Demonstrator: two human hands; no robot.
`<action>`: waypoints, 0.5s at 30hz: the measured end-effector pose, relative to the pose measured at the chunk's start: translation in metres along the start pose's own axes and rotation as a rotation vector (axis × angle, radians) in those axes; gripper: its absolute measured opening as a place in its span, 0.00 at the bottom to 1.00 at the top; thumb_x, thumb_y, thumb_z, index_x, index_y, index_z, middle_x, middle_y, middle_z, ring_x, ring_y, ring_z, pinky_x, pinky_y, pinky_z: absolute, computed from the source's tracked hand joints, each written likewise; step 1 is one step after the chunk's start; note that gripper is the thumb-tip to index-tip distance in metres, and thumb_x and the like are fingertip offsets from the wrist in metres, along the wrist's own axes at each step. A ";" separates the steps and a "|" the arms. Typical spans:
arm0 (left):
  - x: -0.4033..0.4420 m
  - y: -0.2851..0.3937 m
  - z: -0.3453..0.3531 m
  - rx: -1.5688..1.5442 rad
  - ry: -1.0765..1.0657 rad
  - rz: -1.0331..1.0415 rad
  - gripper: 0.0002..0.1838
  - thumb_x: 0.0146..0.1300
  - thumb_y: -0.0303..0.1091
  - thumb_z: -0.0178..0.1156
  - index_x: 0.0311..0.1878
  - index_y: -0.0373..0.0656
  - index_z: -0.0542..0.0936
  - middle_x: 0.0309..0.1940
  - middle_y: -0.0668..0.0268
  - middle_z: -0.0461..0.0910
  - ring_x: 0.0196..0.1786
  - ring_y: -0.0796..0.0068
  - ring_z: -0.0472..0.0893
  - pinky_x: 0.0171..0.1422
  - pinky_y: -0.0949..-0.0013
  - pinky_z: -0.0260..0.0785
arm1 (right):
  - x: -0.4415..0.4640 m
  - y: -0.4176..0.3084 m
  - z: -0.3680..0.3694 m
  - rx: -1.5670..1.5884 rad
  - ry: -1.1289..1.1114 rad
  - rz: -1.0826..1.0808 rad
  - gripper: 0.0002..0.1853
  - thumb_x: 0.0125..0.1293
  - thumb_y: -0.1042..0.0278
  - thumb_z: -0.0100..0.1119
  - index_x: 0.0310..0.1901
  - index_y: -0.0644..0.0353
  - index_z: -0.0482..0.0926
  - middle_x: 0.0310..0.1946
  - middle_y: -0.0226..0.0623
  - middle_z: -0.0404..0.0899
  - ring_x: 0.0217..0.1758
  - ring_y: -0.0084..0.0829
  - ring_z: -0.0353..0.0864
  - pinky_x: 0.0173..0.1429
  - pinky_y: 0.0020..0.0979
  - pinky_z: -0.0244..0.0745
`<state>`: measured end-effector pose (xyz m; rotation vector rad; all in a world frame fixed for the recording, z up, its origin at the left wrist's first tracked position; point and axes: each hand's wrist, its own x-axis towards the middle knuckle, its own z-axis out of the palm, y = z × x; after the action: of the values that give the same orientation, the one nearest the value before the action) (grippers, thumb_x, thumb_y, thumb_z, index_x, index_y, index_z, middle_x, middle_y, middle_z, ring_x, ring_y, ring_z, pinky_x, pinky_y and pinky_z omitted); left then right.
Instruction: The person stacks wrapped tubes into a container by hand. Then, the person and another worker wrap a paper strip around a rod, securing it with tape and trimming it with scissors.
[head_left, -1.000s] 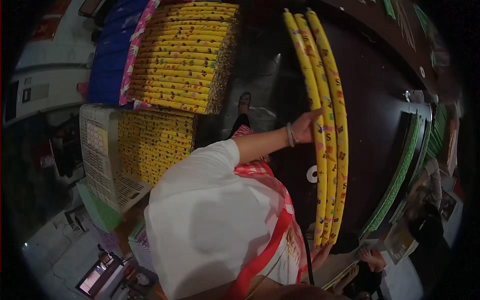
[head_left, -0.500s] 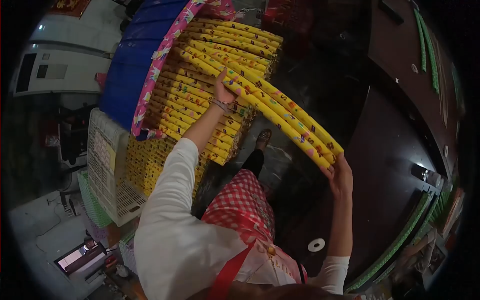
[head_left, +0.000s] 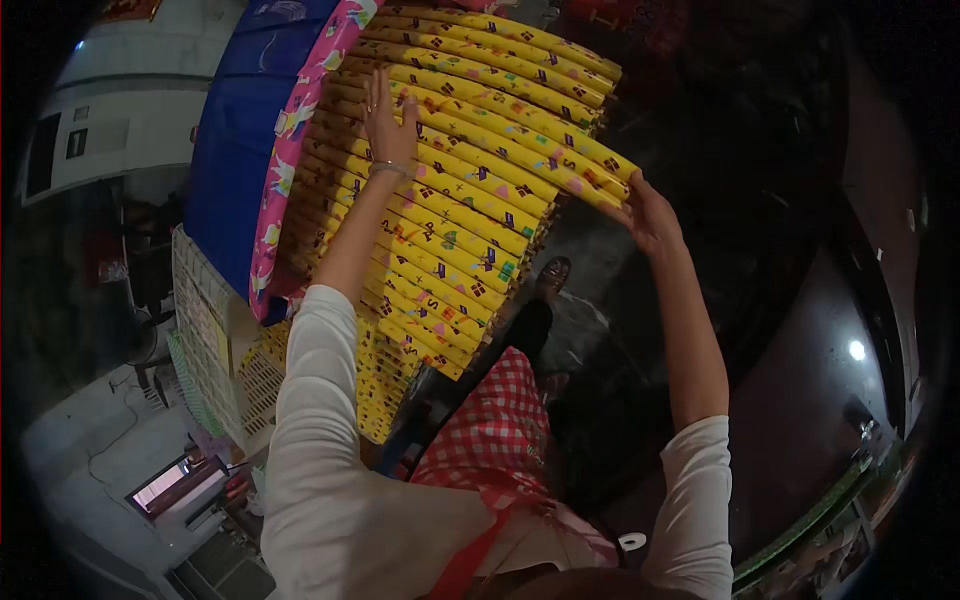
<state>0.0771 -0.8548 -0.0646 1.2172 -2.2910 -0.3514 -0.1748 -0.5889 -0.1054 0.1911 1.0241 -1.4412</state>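
Observation:
Yellow wrapping paper rolls (head_left: 455,235) printed with small coloured pictures lie side by side in a large stack. My right hand (head_left: 650,212) is closed around the near ends of a couple of yellow rolls (head_left: 545,150), which rest along the top of the stack. Over the far part of these rolls, my left hand (head_left: 390,125) lies with its fingers stretched out and thumb apart, apparently touching the paper. The far ends of the stack are hidden beside a pink patterned strip (head_left: 283,160).
A blue cover (head_left: 232,150) rises left of the stack. Below it stands a pale plastic crate (head_left: 205,310). On the right is a dark table (head_left: 770,400) with long green rolls (head_left: 810,515) near its end. A white ring-shaped roll (head_left: 632,541) sits near my right sleeve.
The yellow rolls have come down from a slant across the floor gap onto the stack. My right hand moved up and left with them. My left hand let go and spread its fingers.

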 end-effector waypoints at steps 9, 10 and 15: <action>0.055 -0.019 0.056 0.226 -0.361 0.292 0.36 0.64 0.62 0.31 0.69 0.52 0.43 0.70 0.67 0.40 0.72 0.65 0.40 0.73 0.56 0.36 | 0.063 0.031 0.047 -0.015 -0.044 0.064 0.27 0.67 0.55 0.43 0.62 0.63 0.55 0.51 0.41 0.68 0.44 0.33 0.73 0.55 0.39 0.76; 0.054 -0.028 0.061 0.370 -0.403 0.359 0.34 0.64 0.61 0.31 0.69 0.54 0.45 0.70 0.68 0.41 0.71 0.64 0.42 0.73 0.55 0.38 | 0.053 0.029 0.043 -0.112 -0.030 0.032 0.27 0.67 0.54 0.43 0.62 0.61 0.55 0.50 0.39 0.68 0.43 0.32 0.73 0.52 0.39 0.77; 0.049 -0.028 0.064 0.364 -0.401 0.310 0.32 0.65 0.59 0.29 0.69 0.55 0.48 0.70 0.67 0.43 0.71 0.64 0.42 0.73 0.55 0.38 | 0.033 0.041 0.018 -0.259 0.349 -0.439 0.29 0.68 0.50 0.40 0.65 0.58 0.53 0.59 0.42 0.62 0.59 0.34 0.65 0.56 0.34 0.67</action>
<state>0.0384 -0.9118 -0.1148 0.9910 -2.9403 -0.0664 -0.1375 -0.6167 -0.1358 0.0265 1.6015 -1.6817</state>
